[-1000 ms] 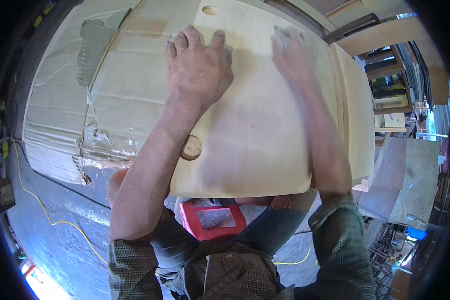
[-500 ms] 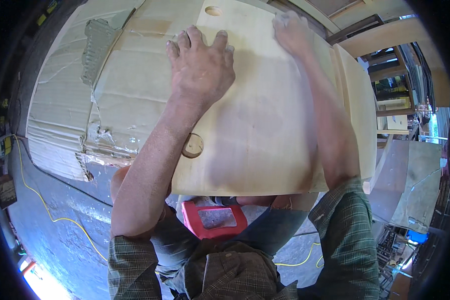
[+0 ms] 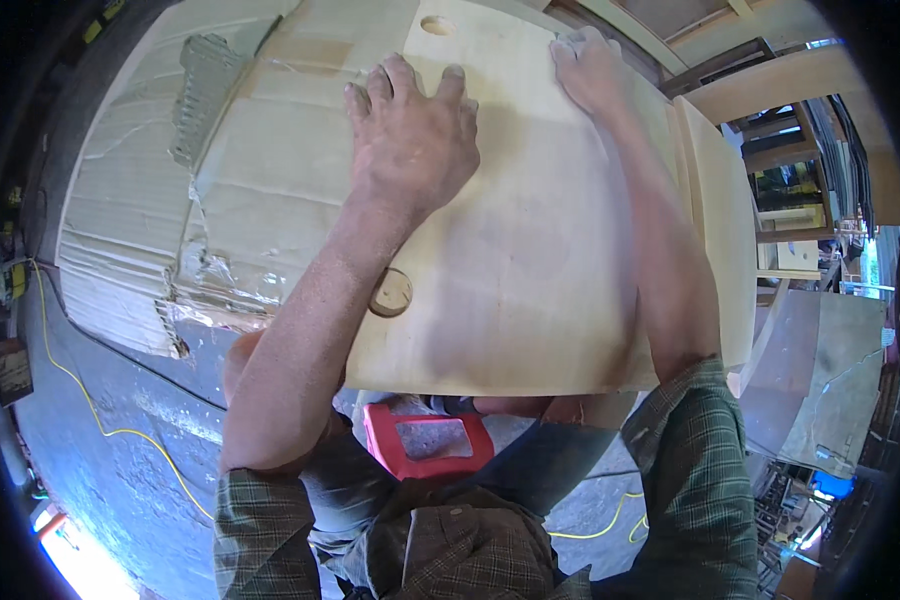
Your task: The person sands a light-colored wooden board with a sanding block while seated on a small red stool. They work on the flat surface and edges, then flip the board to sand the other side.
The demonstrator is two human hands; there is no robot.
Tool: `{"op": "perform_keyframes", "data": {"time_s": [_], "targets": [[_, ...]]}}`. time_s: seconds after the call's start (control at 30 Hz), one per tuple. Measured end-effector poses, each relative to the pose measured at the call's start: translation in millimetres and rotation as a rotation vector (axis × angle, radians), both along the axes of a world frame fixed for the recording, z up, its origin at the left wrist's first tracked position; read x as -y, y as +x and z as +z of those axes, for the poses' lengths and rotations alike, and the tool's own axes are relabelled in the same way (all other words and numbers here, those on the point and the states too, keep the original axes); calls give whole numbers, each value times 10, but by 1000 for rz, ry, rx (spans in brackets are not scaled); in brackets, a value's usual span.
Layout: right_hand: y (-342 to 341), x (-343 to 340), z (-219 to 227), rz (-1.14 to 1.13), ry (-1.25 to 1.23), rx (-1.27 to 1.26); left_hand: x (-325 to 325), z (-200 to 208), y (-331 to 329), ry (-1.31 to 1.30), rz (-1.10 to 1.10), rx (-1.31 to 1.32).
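A pale wooden panel (image 3: pixel 530 240) with two round recesses, one near (image 3: pixel 391 293) and one far (image 3: pixel 438 25), lies across in front of me. My left hand (image 3: pixel 415 140) is open, with its fingers spread, pressed down on the panel's left side and reaching to its edge. Near the far right part of the panel, my right hand (image 3: pixel 588 72) has its fingers bent and close together against the wood. Whatever lies under those fingers is hidden, and the forearm is slightly blurred.
Torn brown cardboard (image 3: pixel 270 190) lies to the left of and under the panel. Another wooden board (image 3: pixel 720 220) is along the right side. Below my knees stands a red plastic stool (image 3: pixel 380 440). A yellow cable (image 3: pixel 70 375) crosses the grey floor.
The whole view has shifted slightly, so panel and cardboard sit a little farther right. My left hand stays on the panel; my right hand, less blurred now, remains near the far right part.
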State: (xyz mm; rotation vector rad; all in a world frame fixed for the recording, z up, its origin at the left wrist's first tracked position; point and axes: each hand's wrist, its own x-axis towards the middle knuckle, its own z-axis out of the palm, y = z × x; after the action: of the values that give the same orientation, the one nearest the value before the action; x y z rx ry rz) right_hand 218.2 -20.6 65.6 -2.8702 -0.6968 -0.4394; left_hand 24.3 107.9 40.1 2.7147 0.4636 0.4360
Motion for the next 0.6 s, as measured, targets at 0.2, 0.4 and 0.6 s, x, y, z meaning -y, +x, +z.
{"op": "perform_keyframes", "data": {"time_s": [0.2, 0.4, 0.6], "targets": [[-495, 370, -234, 187, 108, 19, -19, -55, -26, 15, 7, 50], [-1171, 619, -75, 285, 74, -39, -1, -84, -44, 50, 23, 99], [-16, 197, -117, 32, -37, 147, 7, -65, 14, 29, 6, 86]]}}
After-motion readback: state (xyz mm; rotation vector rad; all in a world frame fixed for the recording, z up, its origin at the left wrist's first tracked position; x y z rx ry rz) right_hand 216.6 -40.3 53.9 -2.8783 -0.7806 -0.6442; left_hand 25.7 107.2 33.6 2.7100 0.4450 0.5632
